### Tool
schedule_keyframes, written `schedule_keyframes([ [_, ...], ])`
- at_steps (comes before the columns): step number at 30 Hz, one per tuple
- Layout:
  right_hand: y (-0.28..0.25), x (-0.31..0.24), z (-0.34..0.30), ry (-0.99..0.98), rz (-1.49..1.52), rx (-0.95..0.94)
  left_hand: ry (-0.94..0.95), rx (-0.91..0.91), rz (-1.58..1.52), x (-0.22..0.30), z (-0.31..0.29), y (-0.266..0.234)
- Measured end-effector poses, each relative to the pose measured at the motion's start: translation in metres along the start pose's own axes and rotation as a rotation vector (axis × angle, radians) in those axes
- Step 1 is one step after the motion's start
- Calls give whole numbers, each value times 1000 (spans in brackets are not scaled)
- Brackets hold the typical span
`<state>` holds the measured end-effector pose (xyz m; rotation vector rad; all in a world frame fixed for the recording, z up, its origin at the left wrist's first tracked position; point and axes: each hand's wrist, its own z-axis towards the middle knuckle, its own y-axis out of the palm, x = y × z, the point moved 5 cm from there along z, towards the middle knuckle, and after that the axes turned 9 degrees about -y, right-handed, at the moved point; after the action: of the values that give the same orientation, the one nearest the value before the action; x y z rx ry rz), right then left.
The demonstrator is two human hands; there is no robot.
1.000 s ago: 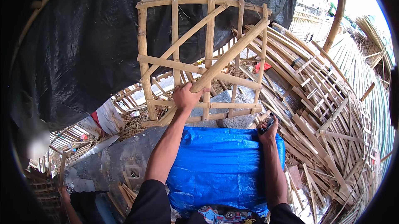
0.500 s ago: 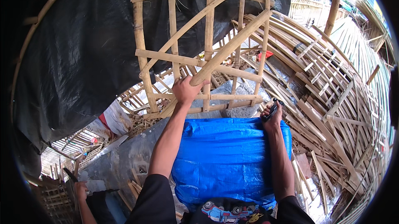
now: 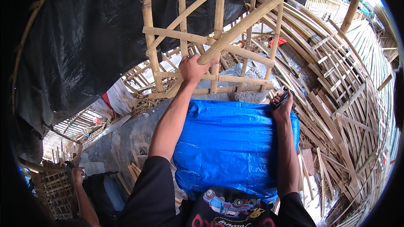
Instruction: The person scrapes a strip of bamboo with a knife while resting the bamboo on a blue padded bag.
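Observation:
My left hand (image 3: 193, 69) is closed on a bamboo frame (image 3: 219, 42), at the lower end of its thick diagonal pole (image 3: 240, 29). The frame stands upright and is built of crossing slats and poles. Its top edge runs partly out of the picture. Lower and to the right, my right hand (image 3: 283, 108) is wrapped round a small black tool (image 3: 281, 98), mostly hidden by the fingers. A blue tarp-covered bundle (image 3: 227, 143) lies between my forearms, below the frame.
Bamboo slats (image 3: 336, 88) are piled along the right side. A black tarp (image 3: 75, 50) hangs at the left. At lower left another person's hand (image 3: 77, 175) holds a dark tool, near a woven bamboo basket (image 3: 57, 193). A grey stone block (image 3: 248, 96) sits behind the bundle.
In the picture the frame and my left hand sit higher and slightly right. My right hand appears a little higher and further right. The other person's hand has shifted with its tool lower.

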<state>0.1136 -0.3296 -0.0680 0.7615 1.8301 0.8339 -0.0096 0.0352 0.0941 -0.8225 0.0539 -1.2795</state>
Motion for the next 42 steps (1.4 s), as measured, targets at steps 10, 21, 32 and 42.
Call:
schedule_keyframes([
  [10,2,0,1,20,0,2,-262,-221,-16,-12,0,12],
  [21,0,1,2,59,16,-30,-346,-297,-41,-11,-3,10],
  [32,-1,-1,-1,42,-16,60,-156,-211,-27,0,-7,13],
  [42,88,-80,-159,-646,-1124,-387,-56,-183,-9,-2,-7,-7],
])
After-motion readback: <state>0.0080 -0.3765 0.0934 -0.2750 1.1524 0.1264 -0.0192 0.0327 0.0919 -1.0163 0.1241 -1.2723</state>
